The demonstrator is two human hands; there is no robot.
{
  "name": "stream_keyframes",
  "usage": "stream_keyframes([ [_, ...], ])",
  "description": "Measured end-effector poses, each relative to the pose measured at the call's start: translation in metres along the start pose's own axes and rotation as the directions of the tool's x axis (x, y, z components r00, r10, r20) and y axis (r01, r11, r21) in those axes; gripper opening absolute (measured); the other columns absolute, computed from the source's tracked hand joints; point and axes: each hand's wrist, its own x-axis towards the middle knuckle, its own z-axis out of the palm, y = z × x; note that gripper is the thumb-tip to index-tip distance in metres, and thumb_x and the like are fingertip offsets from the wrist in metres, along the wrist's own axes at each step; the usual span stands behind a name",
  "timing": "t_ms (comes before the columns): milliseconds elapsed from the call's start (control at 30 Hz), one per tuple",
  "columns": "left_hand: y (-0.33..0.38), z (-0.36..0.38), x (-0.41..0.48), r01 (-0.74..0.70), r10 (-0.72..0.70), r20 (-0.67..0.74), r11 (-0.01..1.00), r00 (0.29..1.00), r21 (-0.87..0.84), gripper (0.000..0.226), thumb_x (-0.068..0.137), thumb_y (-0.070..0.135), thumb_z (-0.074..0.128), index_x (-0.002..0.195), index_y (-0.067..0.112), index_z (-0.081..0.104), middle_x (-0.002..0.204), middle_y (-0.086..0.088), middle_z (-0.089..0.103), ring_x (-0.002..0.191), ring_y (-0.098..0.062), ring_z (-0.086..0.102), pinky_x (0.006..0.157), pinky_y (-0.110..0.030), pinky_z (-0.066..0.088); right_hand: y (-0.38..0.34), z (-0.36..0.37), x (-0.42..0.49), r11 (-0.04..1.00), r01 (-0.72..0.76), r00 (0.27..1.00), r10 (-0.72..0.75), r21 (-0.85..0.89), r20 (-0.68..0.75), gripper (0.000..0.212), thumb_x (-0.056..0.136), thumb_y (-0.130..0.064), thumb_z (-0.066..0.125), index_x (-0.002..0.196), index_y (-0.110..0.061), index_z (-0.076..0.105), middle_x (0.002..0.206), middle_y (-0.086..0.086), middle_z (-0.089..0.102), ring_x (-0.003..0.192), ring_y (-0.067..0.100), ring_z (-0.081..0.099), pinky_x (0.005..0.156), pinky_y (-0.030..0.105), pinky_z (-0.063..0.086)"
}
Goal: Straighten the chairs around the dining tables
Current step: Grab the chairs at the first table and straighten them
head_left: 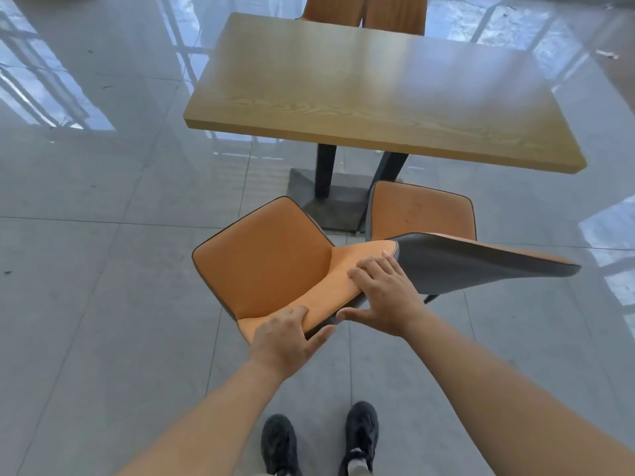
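Note:
An orange padded chair (pixel 268 255) with dark piping stands turned askew just before the wooden dining table (pixel 371 97). Both hands grip the top of its backrest: my left hand (pixel 288 334) holds the near end, my right hand (pixel 385 297) holds further along, fingers over the orange front and thumb behind. To the right, a second orange chair (pixel 422 214) has its seat partly under the table, and its grey back (pixel 481 266) touches or overlaps the first chair's backrest. Two more orange chair backs (pixel 364 8) show beyond the table's far side.
The table rests on dark legs with a square base plate (pixel 330 204) on a glossy grey tiled floor (pixel 86 269). My black shoes (pixel 319 438) stand right behind the gripped chair. Window reflections lie across the floor at left and right.

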Motion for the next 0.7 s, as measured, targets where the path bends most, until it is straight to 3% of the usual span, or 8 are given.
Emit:
stream_keyframes([
  [133,-0.003,0.000,0.010,-0.014,0.014,-0.003,1.000,1.000,0.014,0.078,0.079,0.092,0.018,0.101,0.029,0.057,0.088,0.009,0.062,0.072,-0.011,0.060,0.063,-0.033,0.057,0.005,0.006,0.008,1.000,-0.007,1.000,0.007,0.004,-0.030,0.090,0.078,-0.094,0.028,0.129,-0.025,0.054,0.132,-0.002,0.056,0.128,0.025,0.047,0.122,0.049,0.020],
  [567,0.007,-0.015,0.059,-0.059,0.060,-0.041,0.998,0.997,0.028,0.064,0.082,0.083,0.027,0.086,0.026,0.056,0.077,0.008,0.059,0.063,-0.012,0.058,0.054,-0.028,0.050,0.034,-0.014,0.044,0.999,-0.020,0.999,0.022,-0.039,0.029,0.088,0.078,-0.092,0.026,0.130,-0.026,0.053,0.135,-0.004,0.054,0.129,0.023,0.045,0.121,0.047,0.019],
  [700,0.011,-0.022,0.082,-0.079,0.080,-0.047,0.997,0.996,0.022,0.068,0.081,0.083,0.027,0.089,0.024,0.060,0.077,0.006,0.062,0.061,-0.012,0.060,0.053,-0.030,0.054,0.044,-0.024,0.058,0.998,-0.040,0.999,0.041,-0.055,0.020,0.100,0.074,-0.094,0.010,0.130,-0.024,0.054,0.136,-0.002,0.056,0.128,0.024,0.048,0.119,0.047,0.025],
])
